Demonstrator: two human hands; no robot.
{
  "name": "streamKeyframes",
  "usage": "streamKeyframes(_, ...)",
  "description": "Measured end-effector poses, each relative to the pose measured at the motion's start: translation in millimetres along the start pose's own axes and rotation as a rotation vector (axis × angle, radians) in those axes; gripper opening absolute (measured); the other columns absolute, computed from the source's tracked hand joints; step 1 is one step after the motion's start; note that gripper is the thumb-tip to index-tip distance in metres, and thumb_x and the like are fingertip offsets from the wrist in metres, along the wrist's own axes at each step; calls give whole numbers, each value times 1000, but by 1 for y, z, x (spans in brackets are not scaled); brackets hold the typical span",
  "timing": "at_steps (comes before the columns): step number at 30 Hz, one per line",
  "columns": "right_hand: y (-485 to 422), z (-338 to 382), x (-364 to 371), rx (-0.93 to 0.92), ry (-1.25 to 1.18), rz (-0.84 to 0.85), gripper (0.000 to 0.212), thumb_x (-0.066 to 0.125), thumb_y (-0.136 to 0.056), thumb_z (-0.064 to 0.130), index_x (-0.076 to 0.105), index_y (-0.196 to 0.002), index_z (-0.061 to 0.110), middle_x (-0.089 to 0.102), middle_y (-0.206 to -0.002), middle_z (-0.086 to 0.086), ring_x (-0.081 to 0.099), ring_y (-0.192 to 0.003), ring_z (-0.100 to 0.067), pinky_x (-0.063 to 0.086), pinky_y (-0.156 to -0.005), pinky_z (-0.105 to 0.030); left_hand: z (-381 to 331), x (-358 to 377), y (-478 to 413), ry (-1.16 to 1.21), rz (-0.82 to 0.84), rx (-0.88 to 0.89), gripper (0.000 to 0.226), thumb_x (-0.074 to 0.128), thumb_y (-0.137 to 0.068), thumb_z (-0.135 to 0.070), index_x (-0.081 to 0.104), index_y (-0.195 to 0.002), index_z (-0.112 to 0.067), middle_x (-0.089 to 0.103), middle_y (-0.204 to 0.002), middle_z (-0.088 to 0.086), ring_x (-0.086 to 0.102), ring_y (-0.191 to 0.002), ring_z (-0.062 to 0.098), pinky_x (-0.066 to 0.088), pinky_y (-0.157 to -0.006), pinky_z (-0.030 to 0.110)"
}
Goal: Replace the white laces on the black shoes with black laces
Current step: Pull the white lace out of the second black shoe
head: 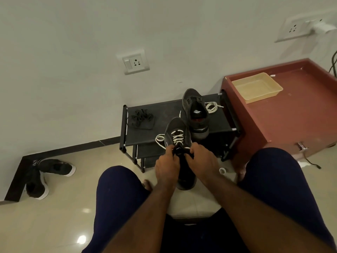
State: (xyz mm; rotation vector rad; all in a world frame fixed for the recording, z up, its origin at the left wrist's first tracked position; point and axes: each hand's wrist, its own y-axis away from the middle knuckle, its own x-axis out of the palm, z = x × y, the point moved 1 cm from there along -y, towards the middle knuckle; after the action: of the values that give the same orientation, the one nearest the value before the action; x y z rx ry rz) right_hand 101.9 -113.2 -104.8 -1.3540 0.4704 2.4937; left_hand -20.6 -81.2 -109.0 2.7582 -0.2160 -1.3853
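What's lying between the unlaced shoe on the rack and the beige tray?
A loose white lace on the rack, beside the shoe; head view.

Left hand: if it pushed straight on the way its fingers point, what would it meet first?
Likely the white-laced front of the black shoe that the left hand is gripping; beyond that the rack's top shelf, though depth is unclear.

Shows matt black cloth on the shoe (177,128), matt fabric on the rack (164,114), glossy tile floor (63,216), smooth plastic tray (255,88).
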Motion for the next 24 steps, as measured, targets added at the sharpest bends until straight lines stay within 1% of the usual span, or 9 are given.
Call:
streamKeyframes(4,-4,-6,-1,-37,-14,25,17,51,-101,34,52,-109,19,65,-108,-5,63,-99,-28,46,-74,-35,-4,-1,2,10,-22,9,18,49,-98,-28,53,-116,-24,67,-87,1,65,-81,21,57,-73,39)
streamKeyframes(6,-7,-7,-4,-28,-90,-17,15,50,-102,30,55,-106,17,66,-102,-5,63,-95,-26,44,-72,-32,-4,-4,0,71,-78,-1,20,52,-96,-24,54,-116,-24,68,-88,1,66,-82,22,56,-74,42)
streamKeyframes(8,-8,-8,-6,10,-215,-65,11,53,-101,27,57,-102,17,67,-95,-4,63,-89,-23,45,-71,-30,-2,-9,-1,131,-137,-26,22,56,-95,-21,56,-117,-23,69,-90,0,66,-81,20,57,-75,42)
streamKeyframes(10,-5,-8,-2,22,-299,-48,7,55,-100,26,56,-96,20,65,-89,-1,63,-84,-18,47,-69,-30,3,-12,-1,175,-162,-42,19,59,-93,-20,58,-112,-22,70,-90,-3,66,-82,16,58,-76,41)
streamKeyframes(13,-1,-7,4,-31,-308,0,10,54,-101,25,52,-91,22,62,-87,1,60,-80,-13,44,-64,-25,13,-12,1,216,-164,-22,12,64,-91,-22,63,-103,-22,70,-88,-6,67,-82,12,58,-76,39)
streamKeyframes(18,-6,-3,8,-49,-283,-23,11,52,-101,23,51,-91,21,61,-88,0,60,-80,-15,50,-68,-30,19,-5,2,255,-108,-54,15,63,-93,-24,62,-108,-21,70,-96,-5,65,-86,9,58,-74,29)
streamKeyframes(21,-14,-1,11,-48,-295,-49,12,53,-101,22,52,-90,19,62,-87,-2,60,-81,-17,51,-68,-32,25,-1,1,322,-80,-96,18,62,-94,-20,63,-111,-16,68,-96,-5,64,-86,8,51,-70,16)
streamKeyframes(23,-22,3,11,-62,-286,-49,12,53,-101,22,54,-90,17,63,-87,-4,62,-82,-21,53,-71,-38,28,-2,-2,363,-74,-126,19,61,-94,-19,64,-112,-15,67,-96,-6,63,-85,4,45,-66,8)
streamKeyframes(24,-27,5,11,-75,-277,-49,12,53,-100,22,55,-91,15,63,-87,-5,62,-82,-23,54,-73,-41,29,-2,-5,386,-59,-141,20,60,-95,-20,64,-114,-15,68,-98,-5,62,-85,2,45,-64,7)
